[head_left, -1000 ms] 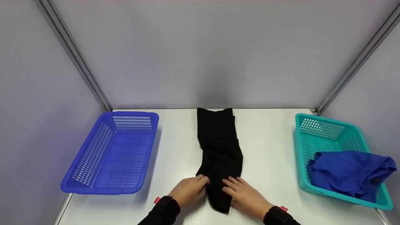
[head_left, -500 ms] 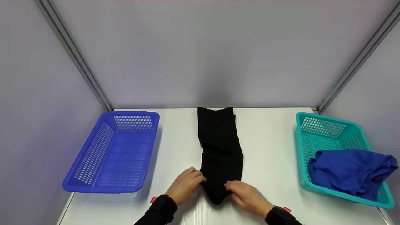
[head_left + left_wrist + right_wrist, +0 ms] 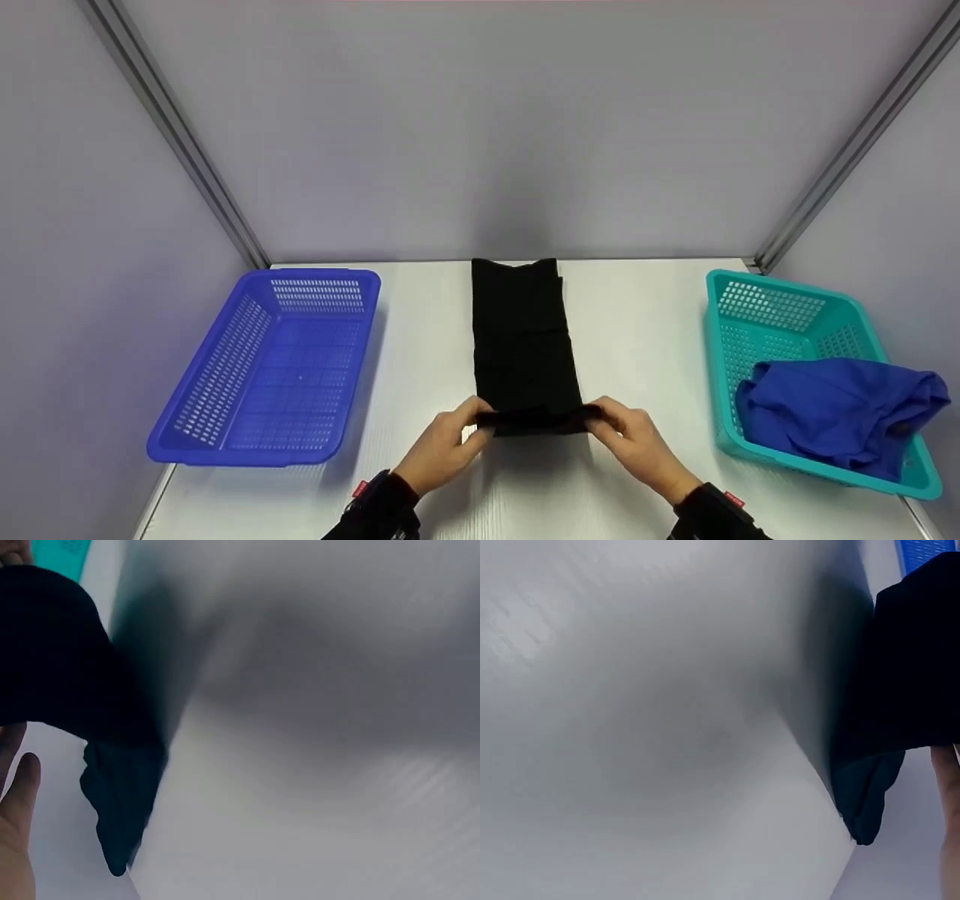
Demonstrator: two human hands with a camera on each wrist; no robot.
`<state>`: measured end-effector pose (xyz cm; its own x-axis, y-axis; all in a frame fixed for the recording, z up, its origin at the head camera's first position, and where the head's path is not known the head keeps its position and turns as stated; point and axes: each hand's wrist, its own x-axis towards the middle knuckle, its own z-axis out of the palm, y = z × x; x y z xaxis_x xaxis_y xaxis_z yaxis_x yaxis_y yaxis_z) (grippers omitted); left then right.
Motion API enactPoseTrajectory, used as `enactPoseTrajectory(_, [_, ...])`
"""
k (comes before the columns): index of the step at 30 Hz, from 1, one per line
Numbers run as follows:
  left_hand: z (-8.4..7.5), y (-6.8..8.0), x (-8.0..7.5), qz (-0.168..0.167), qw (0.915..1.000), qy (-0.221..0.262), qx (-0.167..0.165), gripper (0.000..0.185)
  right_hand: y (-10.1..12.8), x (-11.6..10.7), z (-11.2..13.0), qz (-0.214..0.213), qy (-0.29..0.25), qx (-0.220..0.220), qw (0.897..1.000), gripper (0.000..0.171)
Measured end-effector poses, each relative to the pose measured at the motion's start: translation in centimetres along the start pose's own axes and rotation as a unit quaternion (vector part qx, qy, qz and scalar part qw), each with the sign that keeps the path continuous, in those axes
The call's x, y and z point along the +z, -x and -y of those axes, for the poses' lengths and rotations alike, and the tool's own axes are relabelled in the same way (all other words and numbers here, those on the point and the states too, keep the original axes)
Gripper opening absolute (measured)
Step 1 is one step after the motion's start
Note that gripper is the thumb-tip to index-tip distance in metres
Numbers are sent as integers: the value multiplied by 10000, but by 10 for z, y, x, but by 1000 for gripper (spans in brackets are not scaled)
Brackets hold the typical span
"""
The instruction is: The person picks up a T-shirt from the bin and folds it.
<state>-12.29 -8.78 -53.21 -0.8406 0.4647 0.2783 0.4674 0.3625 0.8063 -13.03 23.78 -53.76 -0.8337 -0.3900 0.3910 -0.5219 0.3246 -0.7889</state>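
Note:
A black folded garment (image 3: 523, 345) lies lengthwise on the white table, its near end lifted and turned up into a narrow fold. My left hand (image 3: 442, 450) pinches the left corner of that end between thumb and fingers. At the opposite corner, my right hand (image 3: 637, 448) pinches the cloth the same way. In the left wrist view the garment (image 3: 52, 652) hangs raised over the table, with part of my left hand (image 3: 16, 817) at the edge. The right wrist view has the garment (image 3: 907, 675) above my right hand (image 3: 951, 791). The exact kind of garment cannot be told.
A blue plastic basket (image 3: 360, 375) stands on the left of the table. On the right, a teal basket (image 3: 720, 375) holds a crumpled blue cloth (image 3: 840, 412) that hangs over its rim. Grey panels (image 3: 517, 135) wall the table at the back and both sides.
The garment's near end, flat and tapering earlier, is now lifted and folded up away from me. My hands have taken its two corners; the right hand has moved outward to the right.

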Motion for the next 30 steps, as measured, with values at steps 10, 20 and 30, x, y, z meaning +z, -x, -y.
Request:
enactPoseTrajectory(10, [-15, -4, -2, 167, 9900, 1286, -547, 9, -3, -4, 10, 314, -921, 684, 9929, 14])
enactPoseTrajectory(20, [-20, -1, -5, 874, 9688, 1952, -1252, 20, -3, -3, 16, 1150, -2072, 1481, 9602, 24])
enactPoseTrajectory(30, [-1, -26, 7, 56, 9782, 1329, -1592, 37, -22, 9, -2, 320, -1255, 2774, 9520, 29])
